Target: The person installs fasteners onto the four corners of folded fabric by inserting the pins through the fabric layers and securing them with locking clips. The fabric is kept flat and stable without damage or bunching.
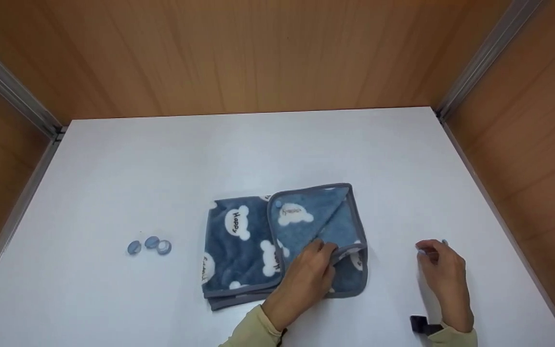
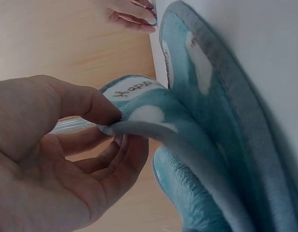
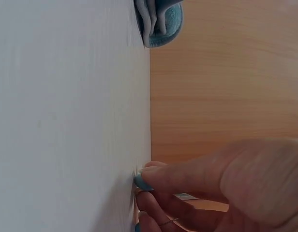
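A folded blue fleece blanket (image 1: 241, 260) with white bear-head prints and grey binding lies on the white table. My left hand (image 1: 304, 277) pinches a grey-bound corner of its top layer and lifts it, so that a flap is folded open. In the left wrist view, thumb and fingers hold that binding (image 2: 154, 130). Off to the right of the blanket, my right hand (image 1: 446, 277) pinches a small round blue piece (image 3: 143, 182) at the table surface. A second blue piece (image 3: 137, 226) shows beside its fingers. One small blue disc (image 1: 278, 204) sits on the blanket's upper flap.
Three small round blue pieces (image 1: 151, 242) lie together left of the blanket. The white table (image 1: 258, 149) is bordered by wooden panels (image 1: 258, 58) at the back and sides. A black strap (image 1: 422, 326) is at the right wrist.
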Tool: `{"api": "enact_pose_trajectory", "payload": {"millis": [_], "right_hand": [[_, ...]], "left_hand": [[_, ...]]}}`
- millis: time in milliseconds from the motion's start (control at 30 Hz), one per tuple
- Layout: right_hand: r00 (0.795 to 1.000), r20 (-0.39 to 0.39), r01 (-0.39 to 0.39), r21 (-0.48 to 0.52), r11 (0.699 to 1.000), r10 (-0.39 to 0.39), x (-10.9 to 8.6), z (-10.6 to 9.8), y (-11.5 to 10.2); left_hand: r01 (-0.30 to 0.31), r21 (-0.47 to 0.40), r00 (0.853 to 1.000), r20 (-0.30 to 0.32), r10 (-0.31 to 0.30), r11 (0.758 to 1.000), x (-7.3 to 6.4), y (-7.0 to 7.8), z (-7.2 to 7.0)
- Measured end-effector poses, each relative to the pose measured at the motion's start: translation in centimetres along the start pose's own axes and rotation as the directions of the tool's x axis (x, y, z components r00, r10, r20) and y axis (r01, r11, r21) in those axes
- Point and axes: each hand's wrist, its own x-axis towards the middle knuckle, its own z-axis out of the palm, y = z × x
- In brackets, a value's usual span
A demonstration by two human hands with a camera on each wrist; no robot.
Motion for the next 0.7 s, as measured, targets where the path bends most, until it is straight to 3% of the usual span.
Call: {"api": "enact_pose_trajectory", "payload": {"millis": [133,300,467,600,700], "right_hand": [[0.998,-0.049,0.036,0.007,0.999,-0.035,0.0,0.2,-0.3],[0.982,-0.136,0.136,0.006,0.991,-0.134,0.2,0.8,-1.2],[0.929,-0.219,0.310,0.025,0.950,-0.297,0.2,1.5,-1.9],[0.876,-0.267,0.427,0.039,0.904,-0.402,0.0,1.9,-2.5],[0.867,-0.265,0.456,0.079,0.886,-0.422,-0.2,1.9,-3.3]], "left_hand": [[0.022,-0.020,0.999,-0.028,-0.022,1.000,0.1,-0.1,-0.1],[0.084,-0.120,0.994,-0.061,-0.091,0.989,0.3,-0.2,-0.1],[0.128,-0.231,0.982,-0.110,-0.156,0.965,0.5,-0.4,-0.2],[0.110,-0.293,0.974,-0.158,-0.161,0.950,0.7,-0.7,-0.2],[0.089,-0.316,0.970,-0.187,-0.154,0.945,0.8,-1.0,-0.3]]}}
